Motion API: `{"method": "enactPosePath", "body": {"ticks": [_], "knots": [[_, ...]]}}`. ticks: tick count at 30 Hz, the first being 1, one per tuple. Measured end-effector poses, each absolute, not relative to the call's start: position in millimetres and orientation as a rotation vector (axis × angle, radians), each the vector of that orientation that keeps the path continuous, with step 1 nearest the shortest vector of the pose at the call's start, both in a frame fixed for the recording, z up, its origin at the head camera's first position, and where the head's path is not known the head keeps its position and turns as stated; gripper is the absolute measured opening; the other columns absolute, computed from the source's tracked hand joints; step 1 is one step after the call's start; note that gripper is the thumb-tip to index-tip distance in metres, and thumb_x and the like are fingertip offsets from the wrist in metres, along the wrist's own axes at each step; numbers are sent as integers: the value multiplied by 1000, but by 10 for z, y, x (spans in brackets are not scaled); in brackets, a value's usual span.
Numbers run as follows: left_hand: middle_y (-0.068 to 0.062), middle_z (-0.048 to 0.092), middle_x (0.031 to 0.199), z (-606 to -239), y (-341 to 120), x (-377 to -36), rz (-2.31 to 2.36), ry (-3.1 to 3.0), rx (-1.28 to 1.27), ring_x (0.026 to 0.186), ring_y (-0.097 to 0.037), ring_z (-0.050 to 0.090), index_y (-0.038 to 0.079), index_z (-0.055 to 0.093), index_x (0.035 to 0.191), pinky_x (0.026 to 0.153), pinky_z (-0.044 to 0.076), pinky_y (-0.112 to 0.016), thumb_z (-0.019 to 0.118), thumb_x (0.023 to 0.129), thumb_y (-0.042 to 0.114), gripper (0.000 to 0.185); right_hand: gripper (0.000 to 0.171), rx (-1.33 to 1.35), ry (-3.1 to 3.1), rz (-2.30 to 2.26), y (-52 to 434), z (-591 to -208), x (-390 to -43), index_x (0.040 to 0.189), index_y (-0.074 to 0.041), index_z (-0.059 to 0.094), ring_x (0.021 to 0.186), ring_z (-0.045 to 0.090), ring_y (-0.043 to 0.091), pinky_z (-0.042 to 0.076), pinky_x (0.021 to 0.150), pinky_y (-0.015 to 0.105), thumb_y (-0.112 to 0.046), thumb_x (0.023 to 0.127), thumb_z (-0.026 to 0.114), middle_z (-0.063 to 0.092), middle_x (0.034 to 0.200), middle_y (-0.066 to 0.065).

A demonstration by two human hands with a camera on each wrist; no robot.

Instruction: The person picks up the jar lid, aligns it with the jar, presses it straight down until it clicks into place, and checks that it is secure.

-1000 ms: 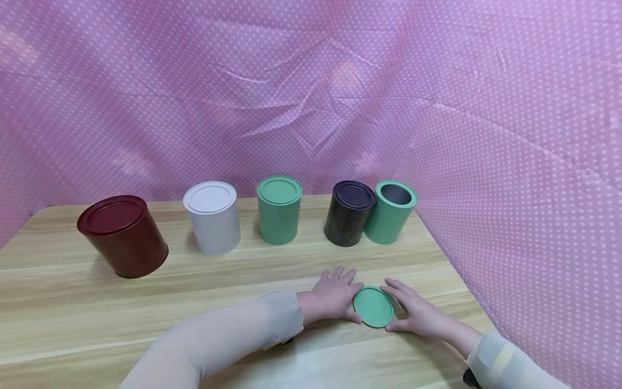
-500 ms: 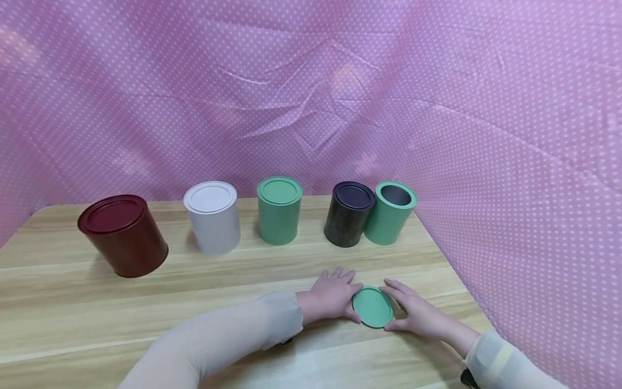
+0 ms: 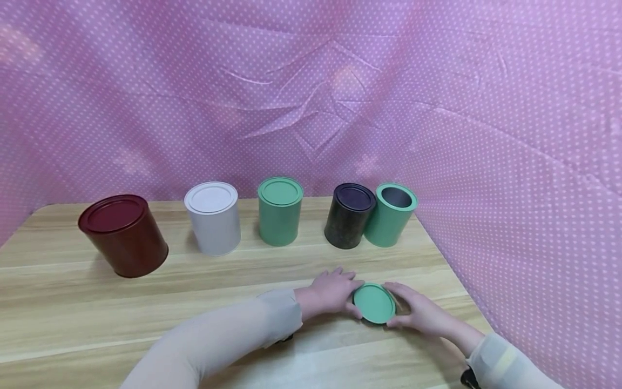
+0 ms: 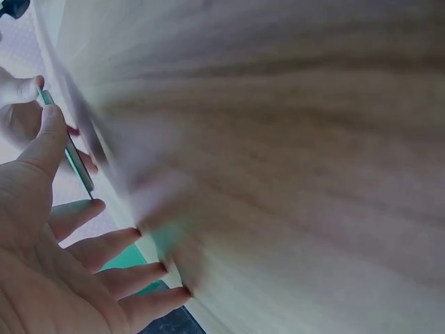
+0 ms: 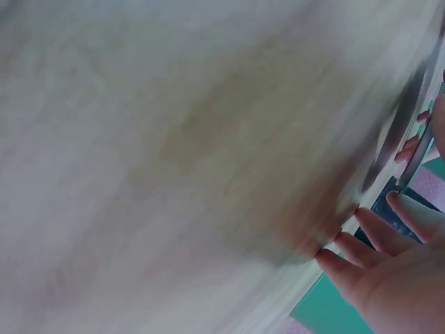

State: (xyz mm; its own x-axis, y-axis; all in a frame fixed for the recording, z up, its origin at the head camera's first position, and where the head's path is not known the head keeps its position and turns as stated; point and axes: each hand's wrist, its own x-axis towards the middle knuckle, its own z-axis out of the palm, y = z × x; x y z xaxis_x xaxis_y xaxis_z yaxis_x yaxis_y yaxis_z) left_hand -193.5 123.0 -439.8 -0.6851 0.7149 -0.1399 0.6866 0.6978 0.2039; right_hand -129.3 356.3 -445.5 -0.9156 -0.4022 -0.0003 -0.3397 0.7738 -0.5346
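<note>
Lid: I saw the green lid [image 3: 373,303] lifted at its near-right edge, tilted just above the bench [image 3: 194,286], well in front of the open green can [image 3: 391,214]
Left hand: my left hand [image 3: 333,292] pinched the lid's left rim with thumb and forefinger, the other fingers spread loosely on the wood; the left wrist view showed the lid edge-on [image 4: 69,149] between thumb and fingers
Right hand: my right hand [image 3: 419,312] held the opposite rim, fingers curled round it
Done: I judged the lid gripped from both sides and starting to come off the bench
Left: the open green can stood lidless at the right end of the row, touching or just beside the black can [image 3: 349,215]; I judged the lid yet to be carried there and seated
Others: left of the open green can, the closed green can [image 3: 279,210], white can [image 3: 213,218] and dark red can [image 3: 122,234] all wore their lids
</note>
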Motion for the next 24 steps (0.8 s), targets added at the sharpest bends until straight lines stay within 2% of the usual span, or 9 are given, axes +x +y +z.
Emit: {"method": "enactPosePath", "body": {"ticks": [5, 10, 15, 21, 23, 24], "knots": [[0, 56, 139, -4375, 1221, -1981, 243, 2688, 1207, 129, -24, 51, 26, 52, 139, 96, 51, -39, 70, 78, 60, 73, 80, -576, 2811, -868, 3612, -4447, -1317, 138, 4, 46, 127, 46, 49, 35, 104, 64, -38, 78, 77, 51, 136, 27], [6, 63, 130, -4354, 1223, -2017, 346, 2659, 1219, 120, -13, 57, 24, 55, 137, 87, 54, -32, 73, 77, 56, 70, 81, -531, 2791, -902, 3624, -4418, -1320, 140, 6, 44, 128, 44, 50, 33, 105, 65, -38, 79, 76, 49, 138, 29], [6, 64, 129, -4320, 1227, -2046, 520, 2644, 1133, 119, -13, 59, 25, 57, 136, 86, 54, -33, 77, 75, 51, 69, 82, -501, 2792, -970, 3624, -4396, -1316, 141, 9, 40, 127, 44, 51, 36, 103, 65, -32, 80, 76, 47, 139, 32], [4, 61, 135, -4236, 1254, -2099, 662, 2653, 1120, 122, -14, 58, 21, 55, 138, 92, 53, -33, 77, 76, 51, 72, 76, -538, 2831, -1059, 3680, -4338, -1315, 141, 10, 40, 126, 44, 53, 41, 99, 65, -26, 83, 75, 46, 141, 31], [3, 59, 136, -4187, 1259, -2115, 706, 2652, 1127, 123, -15, 57, 20, 54, 139, 94, 52, -33, 76, 77, 50, 72, 74, -558, 2842, -1093, 3703, -4301, -1327, 141, 10, 39, 127, 46, 46, 43, 98, 62, -23, 84, 74, 46, 141, 30], [3, 59, 137, -4163, 1263, -2123, 731, 2650, 1130, 123, -15, 57, 19, 54, 139, 96, 52, -33, 76, 77, 50, 72, 73, -561, 2842, -1116, 3713, -4278, -1334, 141, 9, 39, 129, 48, 37, 43, 99, 60, -22, 84, 73, 45, 142, 30]]}}
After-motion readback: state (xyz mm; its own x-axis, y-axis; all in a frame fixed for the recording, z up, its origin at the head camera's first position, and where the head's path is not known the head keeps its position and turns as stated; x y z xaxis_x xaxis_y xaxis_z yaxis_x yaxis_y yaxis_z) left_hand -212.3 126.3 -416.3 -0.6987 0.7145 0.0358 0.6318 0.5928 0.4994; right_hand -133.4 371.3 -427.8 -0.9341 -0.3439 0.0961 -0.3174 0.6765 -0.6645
